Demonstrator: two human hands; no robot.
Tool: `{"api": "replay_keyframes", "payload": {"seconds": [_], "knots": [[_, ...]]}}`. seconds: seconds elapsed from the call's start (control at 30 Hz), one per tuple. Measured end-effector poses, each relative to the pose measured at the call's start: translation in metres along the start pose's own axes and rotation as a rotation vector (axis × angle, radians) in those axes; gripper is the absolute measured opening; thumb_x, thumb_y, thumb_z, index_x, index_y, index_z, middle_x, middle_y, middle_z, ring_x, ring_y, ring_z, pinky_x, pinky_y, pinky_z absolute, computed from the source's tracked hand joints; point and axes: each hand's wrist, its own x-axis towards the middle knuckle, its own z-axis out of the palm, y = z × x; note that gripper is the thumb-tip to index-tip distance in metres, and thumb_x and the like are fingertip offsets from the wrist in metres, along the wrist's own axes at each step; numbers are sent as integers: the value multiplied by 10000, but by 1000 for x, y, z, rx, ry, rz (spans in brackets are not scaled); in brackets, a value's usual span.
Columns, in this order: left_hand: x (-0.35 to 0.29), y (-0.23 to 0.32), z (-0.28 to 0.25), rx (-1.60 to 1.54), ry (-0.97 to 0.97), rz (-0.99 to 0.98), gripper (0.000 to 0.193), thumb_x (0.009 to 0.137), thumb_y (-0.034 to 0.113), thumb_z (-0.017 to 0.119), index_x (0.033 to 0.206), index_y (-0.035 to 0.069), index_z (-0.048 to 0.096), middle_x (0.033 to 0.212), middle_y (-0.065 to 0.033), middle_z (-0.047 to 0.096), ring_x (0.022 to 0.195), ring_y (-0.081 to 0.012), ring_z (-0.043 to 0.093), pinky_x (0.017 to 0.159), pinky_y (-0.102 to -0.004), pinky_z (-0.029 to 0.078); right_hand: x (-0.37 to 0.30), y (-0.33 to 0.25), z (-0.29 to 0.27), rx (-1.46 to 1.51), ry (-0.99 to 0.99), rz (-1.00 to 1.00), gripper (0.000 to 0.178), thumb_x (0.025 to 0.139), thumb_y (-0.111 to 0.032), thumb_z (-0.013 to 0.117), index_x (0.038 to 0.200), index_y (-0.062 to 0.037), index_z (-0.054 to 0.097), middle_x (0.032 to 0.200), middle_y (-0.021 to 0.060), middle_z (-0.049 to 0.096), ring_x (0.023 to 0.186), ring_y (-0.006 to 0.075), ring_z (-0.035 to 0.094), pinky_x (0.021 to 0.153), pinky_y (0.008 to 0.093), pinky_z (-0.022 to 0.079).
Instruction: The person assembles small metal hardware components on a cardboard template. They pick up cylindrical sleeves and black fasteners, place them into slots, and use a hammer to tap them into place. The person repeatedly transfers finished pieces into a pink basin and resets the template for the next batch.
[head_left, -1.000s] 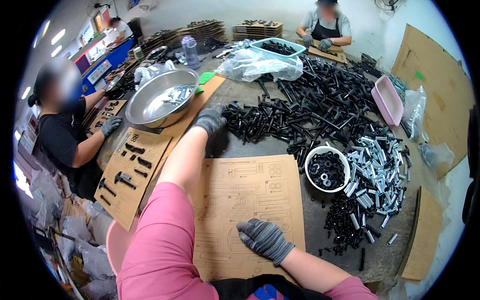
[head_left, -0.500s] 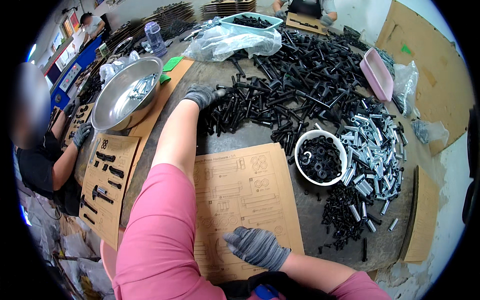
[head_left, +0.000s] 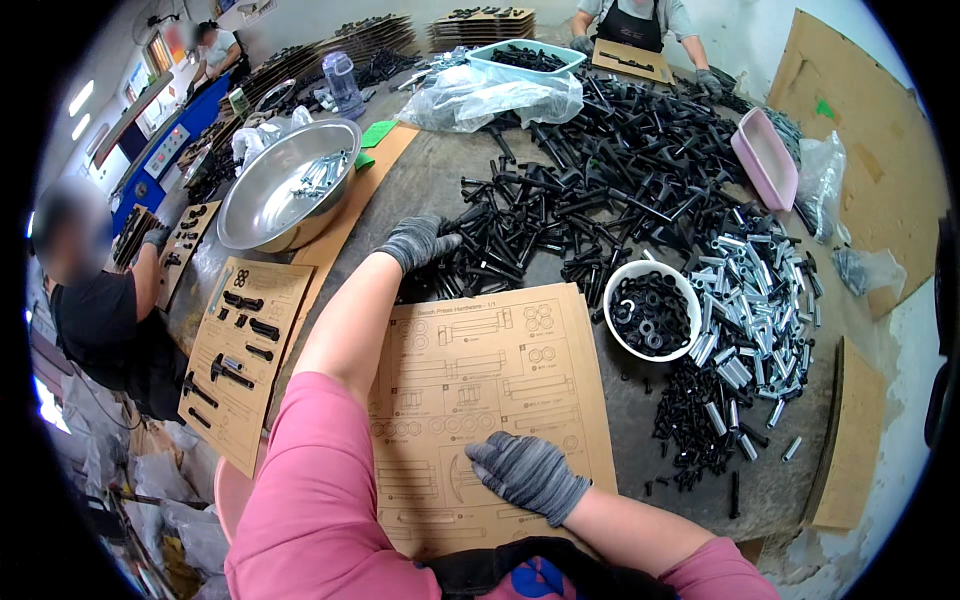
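Observation:
My left hand (head_left: pixel 413 243), in a grey knitted glove, reaches to the near left edge of a heap of black bolts (head_left: pixel 500 230). Its fingers are curled, and the tips point right among the bolts; whatever they hold is hidden. In a matching glove, my right hand (head_left: pixel 530 476) rests on a brown cardboard sheet (head_left: pixel 425 350) printed with outlines of hardware. The fingers of that hand are curled together with the knuckles up, hiding what may be under them. The sheet lies stacked on others in front of me.
Right of the sheet stands a white bowl (head_left: pixel 654 355) of black nuts and washers. Silver sleeves (head_left: pixel 745 330) and small black screws (head_left: pixel 690 425) lie beyond it. A steel basin (head_left: pixel 285 190) and a filled hardware card (head_left: pixel 255 340) are at left. Co-workers sit left and across.
My left hand has drawn nearer along the bolt heap's edge. My right hand stays on the sheet. The view has shifted slightly; the left co-worker's hand has moved back to another card.

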Motion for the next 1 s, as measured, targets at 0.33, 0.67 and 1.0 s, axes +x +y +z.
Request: {"api": "replay_keyframes", "payload": {"seconds": [0.33,0.67,1.0], "knots": [[-12,52,-41,394,49,-21,339,750,387,558,940,117,631,958,-132,616,920,-257,571,838,-391,370,0,-8,-11,1,-36,41,219,824,-245,463,958,-90,541,808,139,570,677,292,601,590,384,491],[-14,23,-62,-991,366,51,237,830,116,557,1065,88,552,875,-44,605,761,-157,568,698,-287,474,-2,-12,-6,-39,32,49,214,829,-248,467,952,-98,557,817,136,575,693,293,591,623,386,481],[-181,109,-71,-1191,150,54,272,826,280,544,952,46,487,695,-36,527,620,-150,537,550,-286,468,-6,-3,0,58,120,29,275,847,-288,463,1004,-97,582,964,126,584,871,279,570,787,360,450]]}}
